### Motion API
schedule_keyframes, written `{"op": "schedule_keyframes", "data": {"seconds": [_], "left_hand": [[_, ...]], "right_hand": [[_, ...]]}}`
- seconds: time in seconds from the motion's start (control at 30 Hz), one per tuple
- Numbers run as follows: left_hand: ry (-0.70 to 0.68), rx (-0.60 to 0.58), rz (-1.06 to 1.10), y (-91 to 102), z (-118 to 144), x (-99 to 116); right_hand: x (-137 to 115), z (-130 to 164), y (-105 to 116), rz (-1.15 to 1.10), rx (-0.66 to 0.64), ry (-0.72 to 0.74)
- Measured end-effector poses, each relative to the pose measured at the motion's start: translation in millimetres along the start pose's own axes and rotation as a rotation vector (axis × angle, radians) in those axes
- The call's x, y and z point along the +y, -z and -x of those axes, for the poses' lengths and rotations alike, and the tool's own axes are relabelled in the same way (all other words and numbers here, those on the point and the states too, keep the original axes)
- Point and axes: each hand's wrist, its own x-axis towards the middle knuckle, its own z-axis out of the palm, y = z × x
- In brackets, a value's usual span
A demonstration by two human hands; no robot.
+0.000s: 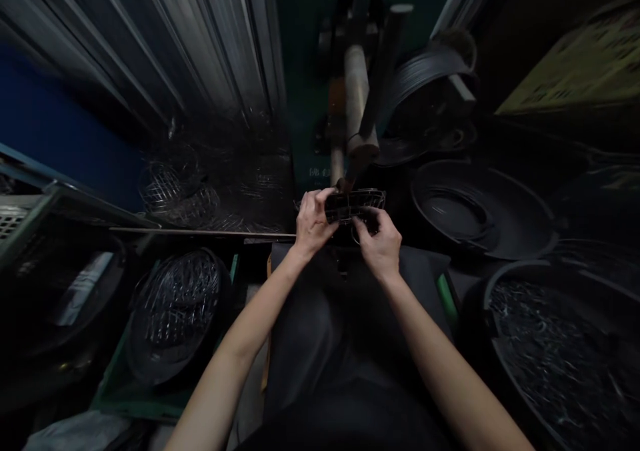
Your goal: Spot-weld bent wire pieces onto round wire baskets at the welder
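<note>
Nearest you, at 6 o'clock: your dark lap cloth (345,331), spread between your forearms.

At 7 o'clock, low on your left: a black tub (175,317) filled with finished wire-mesh pieces, standing in a green crate (117,387).

At 4 o'clock, low on your right: a large black basin (560,351) heaped with thin bits of loose wire (too tangled and dim to tell apart).

Dead centre, at 12 o'clock from your lap: the wire basket (356,205), a small dark mesh piece held level, just under the tip of the press.
- Your left hand (313,223) is closed on the basket's left end, fingers curled over its rim.
- Your right hand (383,244) grips the basket's near right side from below, thumb and forefinger pinched on the wire.

At 2 o'clock, beyond your right hand: a wide black pan (480,211), shallow, with a smaller ring-shaped part lying in it.

At 10 o'clock, beyond a thin rail: a pile of wire cages (185,191), stacked loosely against the corrugated metal wall (200,51).

Farthest, at 12 o'clock: the press (357,91), an upright machine with a pale cylindrical shaft coming down to the basket (whether the tip touches the basket cannot be told).
</note>
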Motion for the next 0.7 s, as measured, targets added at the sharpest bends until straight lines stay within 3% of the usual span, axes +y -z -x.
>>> {"op": "schedule_keyframes", "data": {"seconds": [0.1, 0.27, 0.47, 0.7], "left_hand": [[-0.019, 0.028, -0.003, -2.0, 1.1, -2.2], [-0.061, 0.048, 0.018, -6.2, 2.7, -10.5], [-0.139, 0.082, 0.045, -10.9, 4.4, -19.4], [-0.133, 0.124, -0.015, -17.3, 3.9, -21.7]], "right_hand": [[2.5, -2.1, -6.4, 0.117, -0.025, 0.089], [4.2, -11.0, -18.8, 0.261, -0.101, 0.109], [8.2, -10.0, -18.2, 0.258, -0.095, 0.132], [5.1, -12.1, -24.7, 0.228, -0.086, 0.101]]}}
